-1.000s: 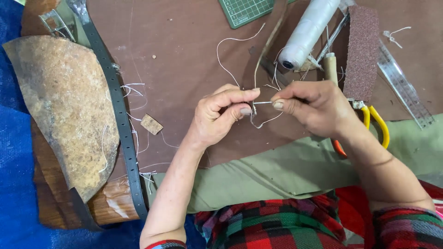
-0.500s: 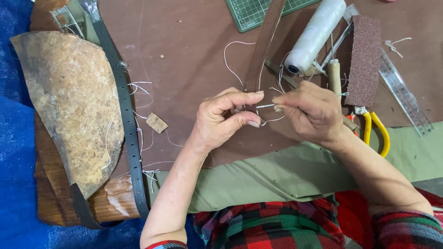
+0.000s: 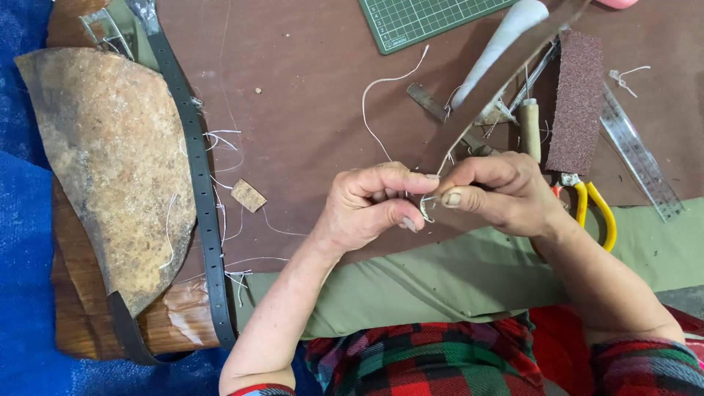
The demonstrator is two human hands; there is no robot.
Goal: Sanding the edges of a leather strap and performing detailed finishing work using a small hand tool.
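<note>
Pinching white thread (image 3: pixel 427 207) together, the left hand (image 3: pixel 370 209) and right hand (image 3: pixel 499 194) grip it just below the brown leather strap (image 3: pixel 506 81); stitching seems underway, and next needs a careful, taut pull.

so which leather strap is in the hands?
The brown strap, rising from the pinching right hand and left hand; the dark belt lies flat, untouched.

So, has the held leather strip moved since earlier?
Yes. The leather strip swung right: its far end was left of the white thread spool, now it crosses it.
</note>
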